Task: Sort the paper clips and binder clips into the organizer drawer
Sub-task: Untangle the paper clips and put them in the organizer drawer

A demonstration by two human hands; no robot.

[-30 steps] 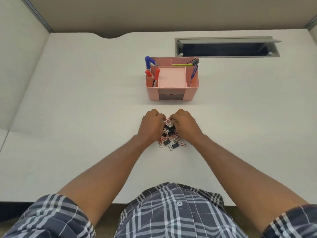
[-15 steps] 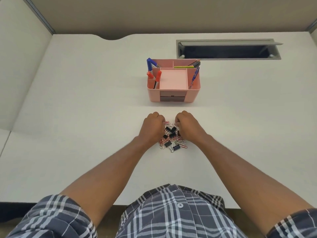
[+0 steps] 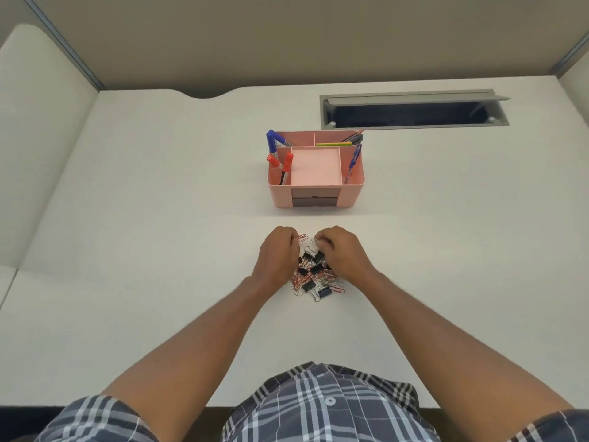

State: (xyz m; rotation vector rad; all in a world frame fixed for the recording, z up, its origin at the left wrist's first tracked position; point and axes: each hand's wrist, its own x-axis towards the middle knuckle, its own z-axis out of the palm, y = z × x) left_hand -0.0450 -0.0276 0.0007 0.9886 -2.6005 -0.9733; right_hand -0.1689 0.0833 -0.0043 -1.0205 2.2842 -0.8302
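A mixed pile of clips (image 3: 314, 277) lies on the white desk: red and silver paper clips with several black binder clips and one blue one. My left hand (image 3: 278, 255) sits at the pile's left side and pinches red paper clips (image 3: 302, 238) at its fingertips. My right hand (image 3: 339, 255) is on the right side, fingers curled, pinching a silver paper clip (image 3: 316, 241). Beyond the pile stands the pink organizer (image 3: 349, 194), its grey drawer (image 3: 315, 200) in the front face pushed in.
The organizer holds blue and red markers (image 3: 272, 145), a pen (image 3: 353, 159) and a pink notepad (image 3: 315, 169). A grey cable hatch (image 3: 414, 111) lies open at the back right. Partition walls stand behind and at both sides. The desk's near edge is at my torso.
Both hands have lifted slightly from the pile's top and drawn apart, each now pinching paper clips at the far edge of the pile. The pile has barely shifted.
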